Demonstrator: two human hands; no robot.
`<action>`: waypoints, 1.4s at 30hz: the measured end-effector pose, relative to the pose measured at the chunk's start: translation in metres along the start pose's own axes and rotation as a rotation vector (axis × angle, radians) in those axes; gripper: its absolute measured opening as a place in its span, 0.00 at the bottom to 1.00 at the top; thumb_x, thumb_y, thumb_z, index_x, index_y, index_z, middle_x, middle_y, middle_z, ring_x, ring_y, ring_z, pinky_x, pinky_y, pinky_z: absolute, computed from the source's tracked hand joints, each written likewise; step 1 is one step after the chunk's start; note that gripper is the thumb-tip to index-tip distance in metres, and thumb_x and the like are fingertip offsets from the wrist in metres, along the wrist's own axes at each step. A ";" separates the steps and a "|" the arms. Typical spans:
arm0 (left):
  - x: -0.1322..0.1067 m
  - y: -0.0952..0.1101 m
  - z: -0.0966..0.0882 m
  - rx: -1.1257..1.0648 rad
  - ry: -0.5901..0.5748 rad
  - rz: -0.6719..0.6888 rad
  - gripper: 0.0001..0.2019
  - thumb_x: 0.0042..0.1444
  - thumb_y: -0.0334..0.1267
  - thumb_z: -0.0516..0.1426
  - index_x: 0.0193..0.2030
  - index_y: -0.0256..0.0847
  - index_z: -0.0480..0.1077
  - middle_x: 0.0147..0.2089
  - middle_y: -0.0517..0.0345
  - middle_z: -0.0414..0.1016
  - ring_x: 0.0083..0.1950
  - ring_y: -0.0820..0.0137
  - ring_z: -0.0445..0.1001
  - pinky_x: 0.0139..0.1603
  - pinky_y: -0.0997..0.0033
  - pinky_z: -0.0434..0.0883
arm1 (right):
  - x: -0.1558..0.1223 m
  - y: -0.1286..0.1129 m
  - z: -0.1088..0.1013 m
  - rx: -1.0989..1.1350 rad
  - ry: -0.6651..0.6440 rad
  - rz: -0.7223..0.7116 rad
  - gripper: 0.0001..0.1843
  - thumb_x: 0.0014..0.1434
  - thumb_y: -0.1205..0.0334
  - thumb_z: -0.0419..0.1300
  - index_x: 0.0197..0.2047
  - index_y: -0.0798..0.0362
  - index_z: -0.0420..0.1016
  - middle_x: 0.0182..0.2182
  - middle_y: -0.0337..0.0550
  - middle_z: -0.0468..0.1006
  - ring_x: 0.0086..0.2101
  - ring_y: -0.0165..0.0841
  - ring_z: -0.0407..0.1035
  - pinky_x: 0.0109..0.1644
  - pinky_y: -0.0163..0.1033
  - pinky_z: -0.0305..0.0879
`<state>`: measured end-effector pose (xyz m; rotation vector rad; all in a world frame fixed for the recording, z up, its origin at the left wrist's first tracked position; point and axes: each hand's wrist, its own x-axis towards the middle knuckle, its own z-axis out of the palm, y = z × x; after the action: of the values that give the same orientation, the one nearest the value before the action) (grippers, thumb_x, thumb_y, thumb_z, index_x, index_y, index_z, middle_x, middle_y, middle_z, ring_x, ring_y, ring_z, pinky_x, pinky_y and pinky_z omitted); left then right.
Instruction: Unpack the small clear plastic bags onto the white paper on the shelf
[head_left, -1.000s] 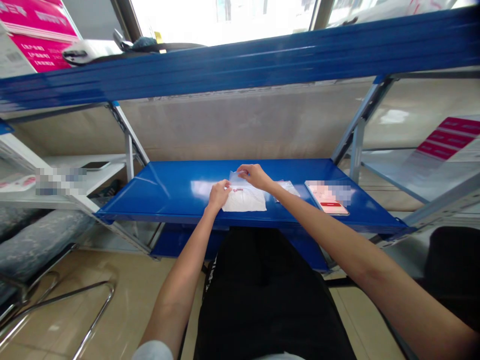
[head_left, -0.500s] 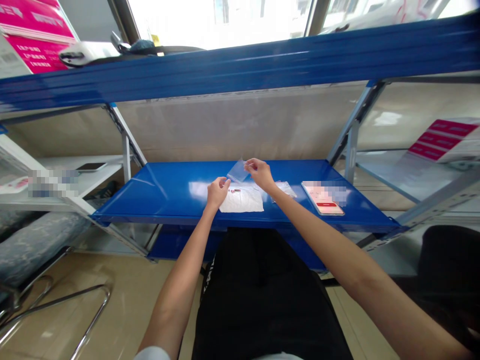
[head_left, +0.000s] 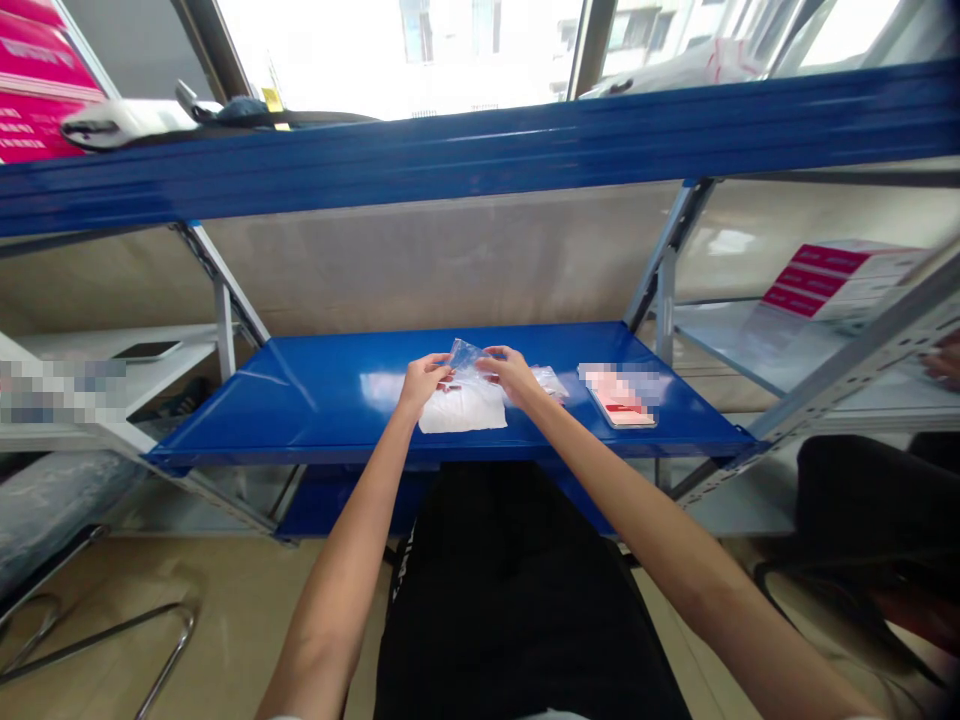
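Note:
A clear plastic bag [head_left: 465, 356] is pinched between my left hand [head_left: 424, 385] and my right hand [head_left: 514, 375], its upper corner crumpled and standing up. Just below my fingers, a flat white packet with a small red mark [head_left: 463, 409] lies on the blue steel shelf [head_left: 315, 390], touching my left hand's heel. To the right of my right hand lies a second clear packet [head_left: 550, 382]. Farther right, a pink printed card or phone [head_left: 619, 403] rests on the shelf, partly blurred out.
A blue shelf beam [head_left: 465, 150] crosses above, with grey uprights at both sides. Pink-and-white boxes [head_left: 840, 280] stand on a shelf at right, and a dark phone [head_left: 146, 350] lies on a white shelf at left. Another person's hand [head_left: 942, 360] shows at the right edge.
The clear bag has come down from above the shelf toward the white packet, and my hands have moved closer together on it. The whole view has shifted slightly left.

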<state>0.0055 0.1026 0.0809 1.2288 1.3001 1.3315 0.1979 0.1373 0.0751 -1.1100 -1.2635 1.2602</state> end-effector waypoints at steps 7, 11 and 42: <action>-0.001 0.007 0.003 -0.027 0.027 0.008 0.24 0.62 0.36 0.63 0.64 0.37 0.73 0.43 0.48 0.84 0.37 0.69 0.82 0.36 0.73 0.77 | -0.004 -0.001 -0.011 -0.100 -0.116 -0.020 0.12 0.46 0.62 0.70 0.37 0.52 0.78 0.32 0.42 0.81 0.34 0.32 0.74 0.33 0.33 0.66; -0.004 0.001 0.010 -0.065 -0.016 -0.102 0.35 0.58 0.34 0.68 0.71 0.33 0.64 0.46 0.43 0.84 0.36 0.67 0.84 0.40 0.67 0.80 | 0.005 0.003 0.000 0.012 0.003 -0.021 0.13 0.48 0.63 0.71 0.37 0.52 0.76 0.33 0.41 0.81 0.32 0.31 0.74 0.33 0.34 0.69; 0.055 -0.026 -0.030 0.907 0.175 -0.058 0.12 0.55 0.28 0.63 0.45 0.42 0.83 0.51 0.46 0.83 0.56 0.59 0.78 0.58 0.65 0.73 | 0.043 0.024 0.052 -1.278 -0.322 -0.366 0.16 0.62 0.68 0.64 0.51 0.52 0.86 0.48 0.58 0.83 0.57 0.51 0.67 0.58 0.47 0.62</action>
<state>-0.0320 0.1552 0.0598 1.6543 2.1685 0.8055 0.1416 0.1766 0.0551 -1.4072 -2.5151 0.2315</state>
